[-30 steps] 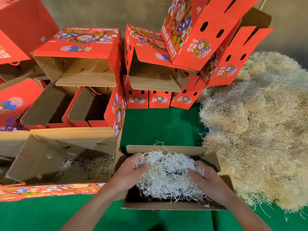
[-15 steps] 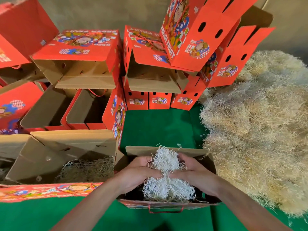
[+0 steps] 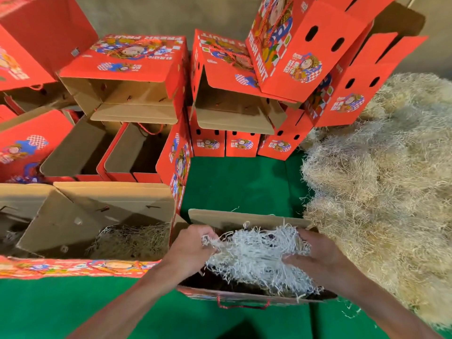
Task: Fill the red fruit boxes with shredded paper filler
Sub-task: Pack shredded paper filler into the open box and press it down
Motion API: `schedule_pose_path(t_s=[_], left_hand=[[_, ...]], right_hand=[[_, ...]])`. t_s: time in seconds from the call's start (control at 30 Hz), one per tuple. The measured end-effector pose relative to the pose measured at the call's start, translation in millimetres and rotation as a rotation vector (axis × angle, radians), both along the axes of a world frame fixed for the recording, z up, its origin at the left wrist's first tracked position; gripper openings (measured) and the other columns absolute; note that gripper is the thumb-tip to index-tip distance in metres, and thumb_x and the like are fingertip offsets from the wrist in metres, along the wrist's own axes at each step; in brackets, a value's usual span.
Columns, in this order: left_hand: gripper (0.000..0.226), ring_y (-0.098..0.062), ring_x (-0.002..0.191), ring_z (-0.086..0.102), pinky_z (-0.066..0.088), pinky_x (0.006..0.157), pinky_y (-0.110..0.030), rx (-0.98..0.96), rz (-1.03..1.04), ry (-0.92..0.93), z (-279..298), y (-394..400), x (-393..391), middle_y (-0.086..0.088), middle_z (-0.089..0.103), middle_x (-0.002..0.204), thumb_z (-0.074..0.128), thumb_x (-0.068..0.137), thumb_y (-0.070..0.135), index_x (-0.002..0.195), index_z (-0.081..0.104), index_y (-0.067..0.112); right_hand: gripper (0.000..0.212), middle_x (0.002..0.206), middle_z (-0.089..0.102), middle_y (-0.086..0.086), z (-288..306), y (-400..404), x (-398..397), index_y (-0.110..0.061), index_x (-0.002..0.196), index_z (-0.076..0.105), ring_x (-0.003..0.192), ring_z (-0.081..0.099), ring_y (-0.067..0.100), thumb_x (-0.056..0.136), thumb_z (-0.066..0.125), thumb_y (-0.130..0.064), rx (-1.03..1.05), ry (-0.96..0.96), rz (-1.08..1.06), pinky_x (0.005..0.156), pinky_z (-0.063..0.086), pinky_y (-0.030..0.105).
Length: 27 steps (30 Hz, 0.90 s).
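An open red fruit box sits on the green cloth right in front of me, brown inside, with a red cord handle on its near side. A wad of white shredded paper fills its top. My left hand grips the wad's left edge. My right hand presses and holds its right side. Both hands are inside the box opening. A second open box on the left holds tan filler at its bottom.
A big heap of tan shredded paper lies along the right. Several empty red boxes are stacked at the back and left, some tipped on their sides. A patch of green cloth lies between them and my box.
My hands had squeezed the wad together at the middle of the box. Now they have moved apart, spreading the paper wider across the opening.
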<state>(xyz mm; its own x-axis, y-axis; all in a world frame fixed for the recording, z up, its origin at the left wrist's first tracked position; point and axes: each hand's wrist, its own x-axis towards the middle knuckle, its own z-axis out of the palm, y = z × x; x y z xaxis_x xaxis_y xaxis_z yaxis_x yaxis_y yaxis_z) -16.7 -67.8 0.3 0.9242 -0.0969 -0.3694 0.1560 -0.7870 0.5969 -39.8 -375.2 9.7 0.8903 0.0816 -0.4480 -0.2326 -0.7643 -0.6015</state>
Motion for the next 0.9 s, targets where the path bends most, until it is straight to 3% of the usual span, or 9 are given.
schedule_pose_path(t_s=[0.1,0.2,0.3,0.43,0.53,0.6,0.67,0.8,0.9], left_hand=[[0.017,-0.007,0.053,0.053,0.048,0.061,-0.022,0.131,-0.005,-0.081,-5.5,-3.5,-0.6,-0.004,0.065,0.112,0.065,0.095,0.019,0.101,0.061,0.034],[0.019,-0.009,0.06,0.054,0.054,0.068,-0.027,0.176,-0.019,-0.079,-8.3,-0.4,2.3,-0.001,0.065,0.115,0.063,0.096,0.017,0.106,0.06,0.032],[0.03,-0.005,0.069,0.058,0.048,0.06,-0.017,-0.112,-0.114,0.041,-0.7,-2.4,6.3,0.014,0.05,0.13,0.066,0.094,0.019,0.114,0.061,0.042],[0.076,0.001,0.135,0.04,0.037,0.113,-0.033,-0.506,-0.143,0.264,12.9,-18.1,7.4,0.024,0.043,0.148,0.077,0.07,0.072,0.137,0.046,0.054],[0.111,0.004,0.135,0.04,0.027,0.12,-0.034,-0.537,-0.13,0.257,14.9,-28.7,8.4,0.023,0.028,0.157,0.081,0.062,0.072,0.154,0.028,0.04],[0.089,0.002,0.127,0.051,0.034,0.116,-0.034,-0.564,-0.105,0.248,17.0,-27.8,9.9,0.015,0.044,0.152,0.083,0.07,0.056,0.148,0.043,0.036],[0.06,-0.008,0.119,0.062,0.044,0.109,-0.041,-0.629,-0.102,0.262,15.5,-23.4,9.7,0.009,0.066,0.131,0.085,0.074,0.045,0.129,0.063,0.034],[0.091,-0.007,0.126,0.05,0.033,0.115,-0.032,-0.458,0.011,0.241,9.8,-6.5,7.1,0.004,0.053,0.145,0.09,0.067,0.044,0.145,0.05,0.021],[0.096,-0.002,0.108,0.053,0.037,0.103,-0.015,-0.272,0.073,0.141,14.7,10.3,3.9,0.004,0.056,0.134,0.083,0.071,0.05,0.15,0.039,0.02]], right_hand=[[0.076,0.117,0.063,0.031,5.0,-1.3,-0.2,-0.011,0.152,0.033,0.057,0.068,0.009,0.091,0.069,-0.041,-0.089,-0.051,0.02,0.059,0.053,0.011],[0.056,0.088,0.068,0.006,6.0,1.2,-4.0,-0.009,0.141,0.046,0.053,0.064,0.002,0.094,0.068,-0.028,-0.153,-0.113,0.026,0.046,0.044,0.009],[0.046,0.075,0.067,0.002,12.5,11.8,-5.7,-0.019,0.131,0.048,0.047,0.061,-0.001,0.093,0.068,-0.036,-0.048,-0.166,0.044,0.043,0.044,0.012],[0.06,0.121,0.057,-0.032,28.0,33.3,-7.2,-0.061,0.131,0.045,0.114,0.057,-0.008,0.076,0.069,-0.071,0.486,0.203,0.025,0.097,0.048,0.028],[0.054,0.142,0.048,-0.006,35.7,48.2,-9.3,-0.062,0.125,0.053,0.132,0.051,0.006,0.076,0.074,-0.051,0.673,0.33,-0.054,0.116,0.032,0.044],[0.047,0.14,0.05,-0.013,34.9,51.5,-5.9,-0.061,0.122,0.055,0.112,0.052,-0.018,0.08,0.071,-0.048,0.553,0.18,0.027,0.11,0.035,0.035],[0.039,0.136,0.052,-0.025,33.2,53.3,-3.0,-0.056,0.122,0.056,0.114,0.045,-0.02,0.086,0.07,-0.047,0.427,0.047,0.108,0.11,0.031,0.032],[0.027,0.126,0.059,-0.025,29.9,41.5,-0.9,-0.045,0.115,0.061,0.118,0.056,-0.003,0.089,0.069,-0.042,0.195,-0.031,0.112,0.116,0.035,0.04],[0.023,0.109,0.068,-0.01,24.9,17.0,-3.3,-0.043,0.112,0.06,0.073,0.073,0.017,0.094,0.067,-0.029,0.026,-0.101,0.094,0.076,0.06,0.049]])
